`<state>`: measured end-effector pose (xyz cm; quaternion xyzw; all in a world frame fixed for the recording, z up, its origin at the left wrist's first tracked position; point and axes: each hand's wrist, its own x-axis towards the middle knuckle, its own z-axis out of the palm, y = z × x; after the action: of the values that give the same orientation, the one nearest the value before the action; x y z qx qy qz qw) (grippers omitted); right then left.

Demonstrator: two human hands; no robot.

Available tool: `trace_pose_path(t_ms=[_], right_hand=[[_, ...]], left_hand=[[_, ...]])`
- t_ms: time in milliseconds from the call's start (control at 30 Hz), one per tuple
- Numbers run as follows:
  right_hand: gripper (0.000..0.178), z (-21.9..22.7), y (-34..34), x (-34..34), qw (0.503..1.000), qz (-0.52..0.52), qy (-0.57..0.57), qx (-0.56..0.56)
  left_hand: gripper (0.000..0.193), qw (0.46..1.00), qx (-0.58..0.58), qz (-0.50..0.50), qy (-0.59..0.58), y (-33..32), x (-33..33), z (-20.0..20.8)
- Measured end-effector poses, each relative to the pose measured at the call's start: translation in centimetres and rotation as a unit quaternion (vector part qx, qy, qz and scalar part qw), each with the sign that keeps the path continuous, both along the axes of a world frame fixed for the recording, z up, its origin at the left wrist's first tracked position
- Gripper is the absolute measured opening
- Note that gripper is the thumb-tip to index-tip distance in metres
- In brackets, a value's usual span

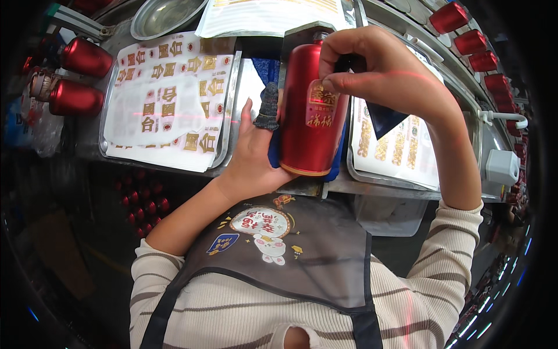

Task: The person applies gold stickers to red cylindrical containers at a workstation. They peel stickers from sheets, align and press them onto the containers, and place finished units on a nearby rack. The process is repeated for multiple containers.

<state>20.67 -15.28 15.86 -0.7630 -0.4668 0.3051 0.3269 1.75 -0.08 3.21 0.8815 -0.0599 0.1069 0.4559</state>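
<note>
A glossy red bottle (299,125) leans in front of me, its neck pointing away, with gold characters (321,107) on its side. My left hand (247,157) is closed round the lower left of the bottle, some fingers hidden behind it. A dark knitted finger cover (268,107) sits on one of its fingers. My right hand (372,67) bends over the bottle, thumb and fingertips pinched together at the upper edge of the gold characters. Whatever is between those fingertips is too small to make out. Blue material (337,168) shows behind the bottle.
On the left lies a metal tray (104,131) with sheets of gold decals (168,110); another tray (352,157) with decal sheets (395,145) is on the right. Red bottles (75,98) stand at the left and along the right side. A metal bowl (165,17) is at the back.
</note>
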Motion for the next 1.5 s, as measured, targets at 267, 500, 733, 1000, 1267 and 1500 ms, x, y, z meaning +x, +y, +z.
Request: trace_pose_path(t_ms=[267, 500, 733, 1000, 1267, 1500], right_hand=[[0.012, -0.2, -0.1, -0.5, 0.998, -0.013, -0.051, 0.021], [0.01, -0.8, -0.6, -1.5, 0.982, -0.111, -0.148, 0.048], [0.03, -5.0, -3.8, -6.9, 0.911, -0.38, 0.091, 0.134], [0.059, -6.2, -2.8, -9.8, 0.886, -0.428, 0.124, 0.131], [0.059, -6.0, -3.1, -9.4, 0.892, -0.416, 0.123, 0.128], [0.057, -5.8, -2.9, -9.4, 0.884, -0.425, 0.147, 0.131]], left_hand=[[0.092, 0.93, -0.356, -0.011, 0.093, 1.6, 1.7, 1.3], [0.054, 0.919, -0.375, 0.038, 0.114, 0.0, 3.0, 2.3], [0.064, 0.891, -0.444, 0.041, 0.084, -0.5, 2.6, 1.8], [0.058, 0.906, -0.409, 0.039, 0.107, -0.4, 2.7, 1.9], [0.056, 0.908, -0.407, 0.023, 0.096, -0.3, 2.8, 1.8], [0.053, 0.886, -0.447, 0.043, 0.116, -0.5, 3.4, 2.8]])
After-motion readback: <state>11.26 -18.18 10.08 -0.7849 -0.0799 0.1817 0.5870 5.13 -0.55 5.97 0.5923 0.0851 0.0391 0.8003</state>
